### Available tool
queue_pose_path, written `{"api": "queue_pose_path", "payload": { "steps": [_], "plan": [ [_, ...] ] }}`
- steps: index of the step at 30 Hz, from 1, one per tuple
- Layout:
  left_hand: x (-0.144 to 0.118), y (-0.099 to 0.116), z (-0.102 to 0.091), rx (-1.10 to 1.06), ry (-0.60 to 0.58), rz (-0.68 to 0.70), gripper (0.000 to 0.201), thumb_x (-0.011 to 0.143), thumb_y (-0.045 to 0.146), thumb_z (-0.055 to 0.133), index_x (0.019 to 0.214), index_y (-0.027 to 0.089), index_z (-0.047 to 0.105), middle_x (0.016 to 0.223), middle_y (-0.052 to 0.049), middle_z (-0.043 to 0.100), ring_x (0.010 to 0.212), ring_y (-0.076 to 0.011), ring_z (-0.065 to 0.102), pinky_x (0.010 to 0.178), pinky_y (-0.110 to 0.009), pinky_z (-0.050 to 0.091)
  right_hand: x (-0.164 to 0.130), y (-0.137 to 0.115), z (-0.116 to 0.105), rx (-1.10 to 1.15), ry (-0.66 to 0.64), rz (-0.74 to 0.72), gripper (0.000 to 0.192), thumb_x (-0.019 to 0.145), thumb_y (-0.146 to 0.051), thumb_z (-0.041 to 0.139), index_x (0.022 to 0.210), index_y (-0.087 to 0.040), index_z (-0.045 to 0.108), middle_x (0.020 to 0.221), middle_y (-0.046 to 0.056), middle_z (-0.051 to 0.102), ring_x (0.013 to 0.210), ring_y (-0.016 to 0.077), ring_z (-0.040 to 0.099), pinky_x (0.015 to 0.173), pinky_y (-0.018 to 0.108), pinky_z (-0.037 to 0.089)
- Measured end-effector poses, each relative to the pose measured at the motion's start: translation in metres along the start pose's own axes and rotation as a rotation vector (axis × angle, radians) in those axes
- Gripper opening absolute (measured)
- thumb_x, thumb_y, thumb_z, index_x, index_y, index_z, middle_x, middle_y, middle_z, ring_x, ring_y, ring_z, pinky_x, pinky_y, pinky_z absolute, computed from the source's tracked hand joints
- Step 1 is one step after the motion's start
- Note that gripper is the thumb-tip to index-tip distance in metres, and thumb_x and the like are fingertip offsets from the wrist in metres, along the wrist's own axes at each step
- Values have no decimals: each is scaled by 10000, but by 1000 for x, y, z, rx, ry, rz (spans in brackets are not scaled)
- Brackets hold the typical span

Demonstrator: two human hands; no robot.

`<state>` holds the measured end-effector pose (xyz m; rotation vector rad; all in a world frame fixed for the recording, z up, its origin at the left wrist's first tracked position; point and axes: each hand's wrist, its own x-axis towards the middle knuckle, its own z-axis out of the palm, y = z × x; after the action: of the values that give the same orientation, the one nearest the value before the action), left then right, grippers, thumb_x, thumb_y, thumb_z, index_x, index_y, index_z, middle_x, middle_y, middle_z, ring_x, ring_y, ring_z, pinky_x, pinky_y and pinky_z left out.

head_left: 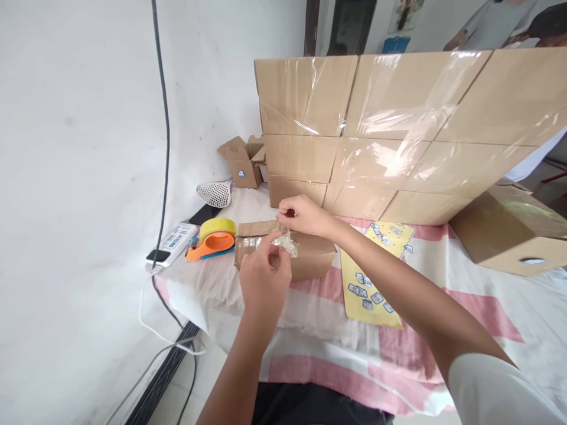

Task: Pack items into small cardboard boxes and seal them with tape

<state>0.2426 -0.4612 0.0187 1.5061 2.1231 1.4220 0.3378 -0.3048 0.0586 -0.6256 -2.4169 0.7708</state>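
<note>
A small brown cardboard box (312,251) lies on the cloth-covered table in front of me. Crumpled clear tape (283,241) runs over the left part of its top. My right hand (305,214) is above the back edge, thumb and fingertips pinched on the tape. Nearer to me, my left hand (267,274) is over the box's front left, its thumb and forefinger closed round the tape's near side. To the left of the box sits an orange tape dispenser (217,243) with a yellow roll of tape (218,226) against it.
Stacked cardboard boxes (381,118) wrapped in clear film form a wall behind. A yellow sticker sheet (376,316) lies right; another box (500,224) stands beyond. Left are a white perforated skimmer (215,193), a black phone (205,214), an open carton (243,165) and a hanging cable (166,118).
</note>
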Motion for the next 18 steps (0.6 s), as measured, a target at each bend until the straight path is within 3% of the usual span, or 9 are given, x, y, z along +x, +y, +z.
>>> {"api": "queue_pose_path", "payload": {
  "steps": [5, 9, 14, 18],
  "plan": [
    [7, 2, -5, 55, -49, -92, 280, 898, 268, 595, 1163, 240, 681, 818, -7, 780, 767, -224, 706, 754, -343, 471, -1, 5, 4, -72, 2, -41, 280, 828, -164, 546, 616, -204, 367, 622, -57, 415, 603, 91, 355, 589, 267, 272],
    [21, 3, -9, 190, -117, -97, 270, 900, 269, 599, 1150, 232, 691, 738, -21, 761, 809, -271, 716, 756, -372, 470, -2, 8, 9, -137, 9, -75, 286, 867, -195, 527, 625, -190, 374, 864, 5, 509, 657, 88, 428, 665, 276, 341],
    [41, -1, -5, 381, -160, 104, 174, 843, 216, 583, 950, 224, 719, 766, -87, 742, 870, -314, 692, 757, -400, 488, -4, 7, 11, -230, -11, -15, 274, 916, -253, 520, 667, -176, 438, 1070, 48, 528, 702, 93, 465, 680, 288, 345],
    [46, -2, -6, 488, -189, 176, 165, 843, 234, 577, 946, 231, 706, 791, -106, 723, 851, -310, 679, 686, -368, 480, -7, 6, 10, -343, -45, 37, 303, 943, -340, 550, 697, -166, 520, 1164, 53, 558, 676, 91, 439, 637, 296, 299]
  ]
}}
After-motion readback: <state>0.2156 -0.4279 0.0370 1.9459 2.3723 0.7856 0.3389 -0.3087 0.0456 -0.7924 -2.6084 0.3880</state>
